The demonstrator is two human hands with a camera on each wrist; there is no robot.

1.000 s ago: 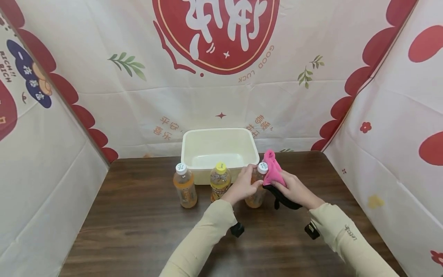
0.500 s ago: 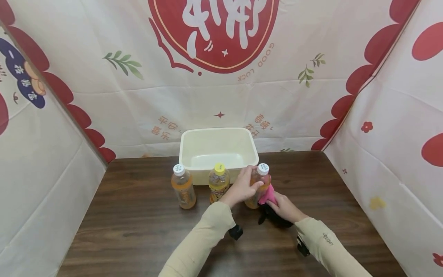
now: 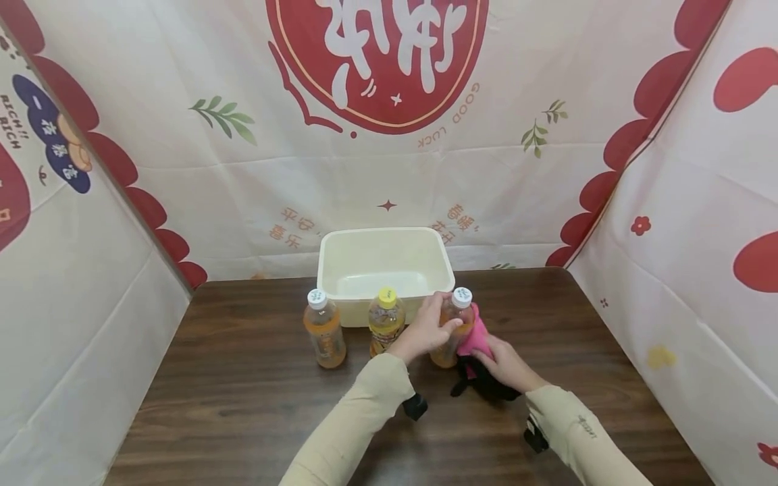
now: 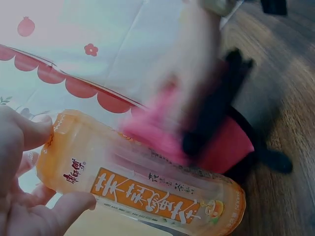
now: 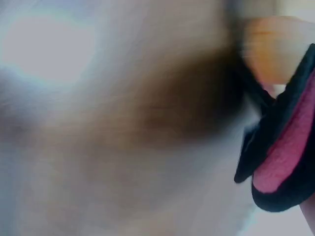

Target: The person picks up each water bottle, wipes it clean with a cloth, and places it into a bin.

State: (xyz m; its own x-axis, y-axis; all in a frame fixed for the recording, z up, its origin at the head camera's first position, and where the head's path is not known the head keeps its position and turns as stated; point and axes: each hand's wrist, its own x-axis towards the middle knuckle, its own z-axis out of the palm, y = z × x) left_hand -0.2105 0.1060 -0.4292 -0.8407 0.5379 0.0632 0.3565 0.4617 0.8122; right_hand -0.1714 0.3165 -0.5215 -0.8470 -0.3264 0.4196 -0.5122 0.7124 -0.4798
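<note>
My left hand (image 3: 427, 326) grips the upper part of a white-capped bottle (image 3: 450, 331) of orange tea, which stands upright on the table. In the left wrist view, its thumb and fingers curl round the top of the orange-labelled bottle (image 4: 147, 182). My right hand (image 3: 504, 362) holds a pink cloth with black trim (image 3: 475, 337) against the bottle's right side. Motion blurs that hand in the left wrist view. In the right wrist view, only part of the black-edged pink cloth (image 5: 288, 152) shows sharply.
Left of the held bottle stands a yellow-capped bottle (image 3: 386, 324); farther left is another white-capped bottle (image 3: 325, 334) of orange drink. A cream plastic basin (image 3: 325, 266) sits behind them on the dark wood table (image 3: 243, 391). Printed cloth walls (image 3: 389, 169) enclose the back and sides.
My right hand has brought the pink cloth down from beside the bottle's neck to its lower side, then slightly back up. My left hand keeps its hold on the bottle.
</note>
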